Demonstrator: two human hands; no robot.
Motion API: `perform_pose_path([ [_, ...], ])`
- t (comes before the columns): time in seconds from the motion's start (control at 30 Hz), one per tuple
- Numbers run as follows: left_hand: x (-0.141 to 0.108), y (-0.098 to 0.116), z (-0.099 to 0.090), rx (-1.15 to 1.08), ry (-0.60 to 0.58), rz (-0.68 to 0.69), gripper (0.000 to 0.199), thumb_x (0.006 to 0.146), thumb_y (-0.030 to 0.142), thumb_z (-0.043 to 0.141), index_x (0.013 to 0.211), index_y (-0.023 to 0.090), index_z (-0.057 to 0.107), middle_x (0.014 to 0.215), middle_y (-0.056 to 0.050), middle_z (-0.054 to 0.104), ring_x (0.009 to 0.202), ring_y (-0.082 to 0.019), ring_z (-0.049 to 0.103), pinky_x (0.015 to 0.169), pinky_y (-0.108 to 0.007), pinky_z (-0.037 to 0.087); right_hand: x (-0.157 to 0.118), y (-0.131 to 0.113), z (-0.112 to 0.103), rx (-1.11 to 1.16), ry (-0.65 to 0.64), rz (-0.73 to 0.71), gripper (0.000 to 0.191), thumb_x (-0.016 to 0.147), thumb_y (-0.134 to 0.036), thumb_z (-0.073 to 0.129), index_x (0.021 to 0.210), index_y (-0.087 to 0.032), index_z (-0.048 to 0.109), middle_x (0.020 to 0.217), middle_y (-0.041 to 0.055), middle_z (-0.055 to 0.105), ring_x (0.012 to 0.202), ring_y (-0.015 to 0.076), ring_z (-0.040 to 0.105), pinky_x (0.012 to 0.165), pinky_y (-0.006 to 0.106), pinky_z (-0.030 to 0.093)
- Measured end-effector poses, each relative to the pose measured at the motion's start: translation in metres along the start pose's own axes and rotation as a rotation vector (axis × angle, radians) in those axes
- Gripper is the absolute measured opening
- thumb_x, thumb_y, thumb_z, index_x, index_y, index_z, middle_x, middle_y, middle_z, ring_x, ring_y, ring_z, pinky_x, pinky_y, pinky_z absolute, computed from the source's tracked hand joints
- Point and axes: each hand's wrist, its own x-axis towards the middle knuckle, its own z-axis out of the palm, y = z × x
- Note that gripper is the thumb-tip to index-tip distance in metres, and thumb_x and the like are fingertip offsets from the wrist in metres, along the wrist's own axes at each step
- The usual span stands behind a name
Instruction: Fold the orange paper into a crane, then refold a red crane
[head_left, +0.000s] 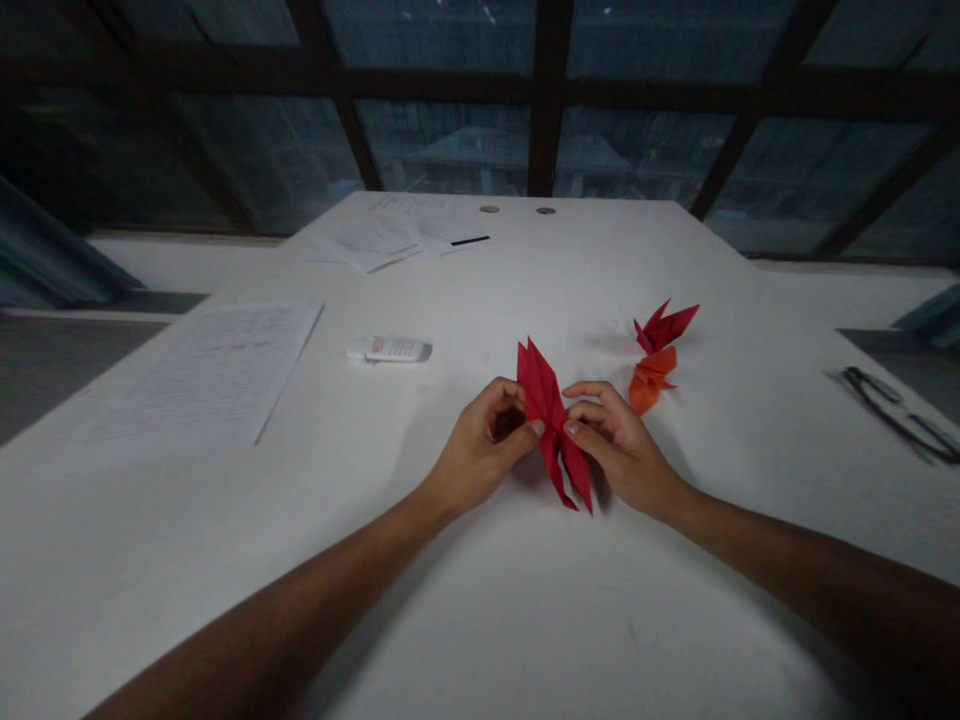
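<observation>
A red folded paper origami piece (546,395) with pointed ends is held up just over the white table (480,620). My left hand (491,432) pinches its left side, thumb near the middle fold. From the other side my right hand (616,445) grips it between thumb and fingers. Two narrow points hang down toward me and two more point away. Beyond my right hand lie an orange origami piece (651,380) and, touching or just behind it, another red origami piece (666,325).
A white tube or bottle (390,349) with red print lies left of centre. Written sheets (195,375) cover the left side, with more papers (390,230) at the back and a black strip (470,241) beside them. Eyeglasses (900,410) rest at the right edge. Windows stand behind the table.
</observation>
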Motion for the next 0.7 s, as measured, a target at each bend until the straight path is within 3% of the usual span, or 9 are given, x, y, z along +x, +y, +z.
perform_pose_path([
  [0.13,-0.0012,0.0010,0.0006,-0.001,0.000,0.032,0.036,0.091,0.031,0.072,0.118,0.021,0.051,0.100,-0.004,0.064,0.093,-0.015,0.063,0.085,-0.030,0.051,-0.0001,-0.0002,0.0008,0.007,0.033,-0.041,0.028,0.099,-0.033,0.063,0.124,-0.030,0.051,0.084,-0.0044,0.065,0.066,0.0124,0.056,0.061,0.025,0.042],
  [0.3,-0.0044,0.0025,0.0025,0.069,-0.102,-0.003,0.071,0.086,0.026,0.078,0.144,0.027,0.036,0.126,-0.010,0.060,0.093,-0.016,0.066,0.084,-0.031,0.054,-0.0001,-0.0008,0.0015,-0.020,0.093,-0.095,0.028,0.100,-0.033,0.061,0.126,-0.030,0.051,0.093,-0.0005,0.068,0.081,0.0156,0.066,0.070,0.028,0.050],
  [0.4,-0.0047,-0.0018,0.0011,0.061,-0.057,-0.022,0.061,0.089,0.025,0.074,0.139,0.029,0.041,0.132,-0.010,0.058,0.083,-0.012,0.065,0.075,-0.028,0.054,-0.0004,0.0000,0.0021,-0.031,0.106,-0.099,0.028,0.098,-0.031,0.063,0.125,-0.030,0.055,0.103,0.0016,0.066,0.079,0.0141,0.065,0.067,0.027,0.052],
  [0.47,-0.0042,-0.0051,-0.0006,0.090,-0.014,-0.032,0.043,0.091,0.025,0.070,0.128,0.026,0.049,0.121,-0.007,0.064,0.077,-0.010,0.062,0.070,-0.025,0.051,-0.0008,0.0003,0.0030,-0.034,0.102,-0.089,0.030,0.095,-0.029,0.065,0.124,-0.030,0.056,0.110,0.0024,0.063,0.073,0.0118,0.062,0.063,0.025,0.051],
  [0.57,-0.0030,-0.0062,-0.0023,0.200,-0.008,-0.094,0.020,0.095,0.029,0.066,0.110,0.021,0.056,0.086,-0.001,0.066,0.065,-0.009,0.055,0.061,-0.022,0.044,-0.0012,0.0002,0.0045,-0.033,0.087,-0.062,0.033,0.091,-0.025,0.068,0.122,-0.029,0.057,0.112,0.0025,0.060,0.069,0.0101,0.059,0.059,0.024,0.050],
  [0.7,-0.0022,0.0013,-0.0001,0.320,0.006,-0.097,0.018,0.096,0.035,0.063,0.097,0.018,0.061,0.070,0.002,0.059,0.059,-0.009,0.048,0.056,-0.022,0.037,-0.0012,0.0013,0.0049,-0.029,0.082,-0.052,0.036,0.089,-0.019,0.067,0.122,-0.028,0.057,0.112,0.0025,0.060,0.071,0.0103,0.058,0.060,0.024,0.049],
])
